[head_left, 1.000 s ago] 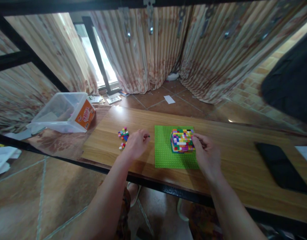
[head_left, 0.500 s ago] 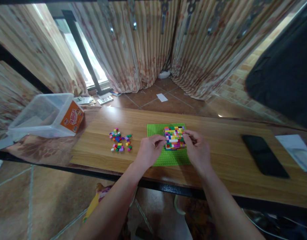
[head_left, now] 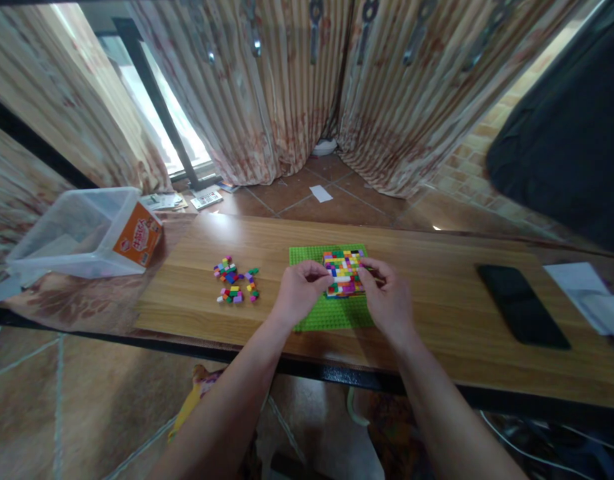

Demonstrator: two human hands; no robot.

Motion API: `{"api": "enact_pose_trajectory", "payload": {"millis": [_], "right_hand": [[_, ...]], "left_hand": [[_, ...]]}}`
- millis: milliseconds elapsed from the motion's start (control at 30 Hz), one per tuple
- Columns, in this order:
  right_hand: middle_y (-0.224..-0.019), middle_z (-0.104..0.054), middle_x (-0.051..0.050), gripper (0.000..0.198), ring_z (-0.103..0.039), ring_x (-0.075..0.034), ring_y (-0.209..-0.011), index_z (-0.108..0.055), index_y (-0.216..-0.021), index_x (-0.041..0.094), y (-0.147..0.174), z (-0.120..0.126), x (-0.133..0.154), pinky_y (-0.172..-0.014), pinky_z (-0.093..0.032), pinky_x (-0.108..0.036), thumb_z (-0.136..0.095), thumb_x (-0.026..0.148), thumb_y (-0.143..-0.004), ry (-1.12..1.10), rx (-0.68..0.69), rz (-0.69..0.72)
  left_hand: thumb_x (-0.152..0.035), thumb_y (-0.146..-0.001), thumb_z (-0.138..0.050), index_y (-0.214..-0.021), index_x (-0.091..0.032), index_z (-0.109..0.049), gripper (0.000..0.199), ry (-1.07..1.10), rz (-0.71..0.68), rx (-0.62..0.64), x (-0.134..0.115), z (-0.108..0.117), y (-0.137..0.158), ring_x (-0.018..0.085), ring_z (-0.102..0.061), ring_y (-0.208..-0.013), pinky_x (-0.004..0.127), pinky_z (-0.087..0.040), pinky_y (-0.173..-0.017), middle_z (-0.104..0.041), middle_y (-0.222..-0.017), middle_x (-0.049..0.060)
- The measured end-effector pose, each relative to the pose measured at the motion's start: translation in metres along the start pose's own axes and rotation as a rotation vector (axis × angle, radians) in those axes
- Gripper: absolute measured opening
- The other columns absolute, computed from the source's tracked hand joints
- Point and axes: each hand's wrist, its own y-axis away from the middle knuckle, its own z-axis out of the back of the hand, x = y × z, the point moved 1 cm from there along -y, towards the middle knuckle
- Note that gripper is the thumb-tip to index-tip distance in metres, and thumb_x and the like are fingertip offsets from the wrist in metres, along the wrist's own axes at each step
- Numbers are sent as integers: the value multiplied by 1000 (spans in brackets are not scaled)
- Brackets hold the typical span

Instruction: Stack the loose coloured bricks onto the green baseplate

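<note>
Striped, flower-patterned curtains (head_left: pixel 267 107) hang across the far side of the room, and before you runs a long wood-grain surface (head_left: pixel 447 280). Beyond its left end sits a clear plastic bin (head_left: pixel 69 263) with an orange label (head_left: pixel 138 233) on one side. Right in front of you, a green studded baseplate (head_left: pixel 334 320) lies flat on the surface. Your left hand (head_left: pixel 297 292) and right hand (head_left: pixel 391 301) meet the left and right ends of the multicoloured brick block (head_left: pixel 343 272) standing on that baseplate; each has thumb and fingertips drawn close together, but you cannot tell whether they grip the block or a small piece. Well to the right lies a black smartphone (head_left: pixel 523 305). Smallest of all, loose coloured bricks (head_left: pixel 231 277) lie scattered left of the baseplate.
</note>
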Motion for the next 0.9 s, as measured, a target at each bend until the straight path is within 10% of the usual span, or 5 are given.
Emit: {"api": "enact_pose_trajectory", "payload": {"millis": [433,900], "right_hand": [[-109,-69,-14,36,-66,-24,-93,-72,-105,18,3,-5,0,-83,-53,-43,-55,45,-87,-1,-15,1],[-108,-70,-15,42,-66,-26,-91,-68,-110,16,-2,-2,-14,-85,-51,-46,-54,48,-86,56,-4,-17]], "left_hand": [[-22,-57,-78,-68,-14,-60,22,279,189,24,3,-3,-3,7,-50,-44,22,-40,-48,-56,-50,-4],[-39,-82,-64,-81,-14,-67,25,174,216,1,-3,19,-2,8,-58,-58,20,-43,-54,-67,-74,2]]}}
